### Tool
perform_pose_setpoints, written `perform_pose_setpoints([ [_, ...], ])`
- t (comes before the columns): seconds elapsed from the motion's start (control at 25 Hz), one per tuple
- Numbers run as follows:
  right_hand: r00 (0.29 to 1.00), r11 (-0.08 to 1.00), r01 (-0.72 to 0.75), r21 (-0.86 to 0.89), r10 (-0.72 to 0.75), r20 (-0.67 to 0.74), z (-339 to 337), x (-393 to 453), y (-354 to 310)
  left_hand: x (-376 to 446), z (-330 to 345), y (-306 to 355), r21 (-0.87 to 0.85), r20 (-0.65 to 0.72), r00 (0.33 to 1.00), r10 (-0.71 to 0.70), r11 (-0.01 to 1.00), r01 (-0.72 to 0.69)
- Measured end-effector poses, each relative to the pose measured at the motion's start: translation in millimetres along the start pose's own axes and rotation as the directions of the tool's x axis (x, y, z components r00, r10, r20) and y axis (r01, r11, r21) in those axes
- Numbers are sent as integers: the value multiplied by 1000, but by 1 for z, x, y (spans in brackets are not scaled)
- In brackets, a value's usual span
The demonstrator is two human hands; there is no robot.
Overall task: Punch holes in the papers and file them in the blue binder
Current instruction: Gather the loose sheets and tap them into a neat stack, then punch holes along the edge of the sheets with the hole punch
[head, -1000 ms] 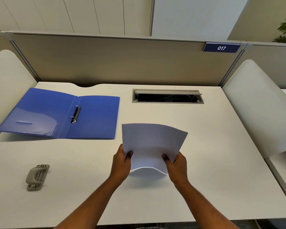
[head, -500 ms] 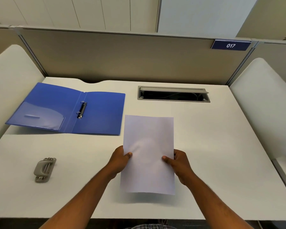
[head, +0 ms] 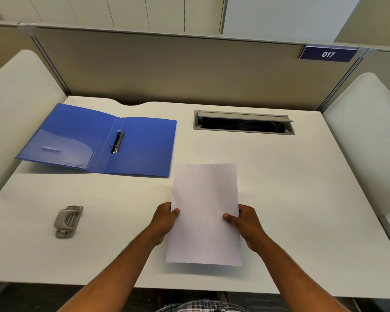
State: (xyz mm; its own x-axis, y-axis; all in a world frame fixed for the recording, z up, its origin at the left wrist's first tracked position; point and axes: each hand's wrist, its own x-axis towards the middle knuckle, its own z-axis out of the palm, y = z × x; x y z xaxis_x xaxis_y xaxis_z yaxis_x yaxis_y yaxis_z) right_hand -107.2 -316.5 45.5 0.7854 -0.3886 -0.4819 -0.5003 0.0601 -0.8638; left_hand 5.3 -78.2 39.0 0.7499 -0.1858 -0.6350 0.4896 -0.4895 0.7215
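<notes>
White papers [head: 204,212] hang flat in portrait just above the white desk [head: 302,199], in front of me. My left hand [head: 164,221] pinches their left edge, thumb on top. My right hand [head: 245,224] pinches the right edge the same way. The blue binder [head: 144,149] lies open at the back left, its two metal rings [head: 117,141] in the middle. A grey hole punch [head: 67,220] sits on the desk at the front left, apart from both hands.
An open cable slot [head: 243,122] is set into the desk at the back centre. Beige partition walls stand behind, white side panels [head: 16,104] close in left and right. The desk's front edge runs just under my forearms.
The papers went from bent and tilted to flat and straight in portrait between my hands. My head has moved, so the view shifted and everything sits a little lower in frame.
</notes>
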Motion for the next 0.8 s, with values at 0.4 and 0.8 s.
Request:
perform_pose_setpoints([
  [0.4,991,988,-84,-127,70,-116,4,12,18,10,23,-2,140,-91,995,-32,989,45],
  [0.8,988,989,-150,-8,150,-40,0,13,30,3,-26,-34,-88,-257,962,-89,994,69],
])
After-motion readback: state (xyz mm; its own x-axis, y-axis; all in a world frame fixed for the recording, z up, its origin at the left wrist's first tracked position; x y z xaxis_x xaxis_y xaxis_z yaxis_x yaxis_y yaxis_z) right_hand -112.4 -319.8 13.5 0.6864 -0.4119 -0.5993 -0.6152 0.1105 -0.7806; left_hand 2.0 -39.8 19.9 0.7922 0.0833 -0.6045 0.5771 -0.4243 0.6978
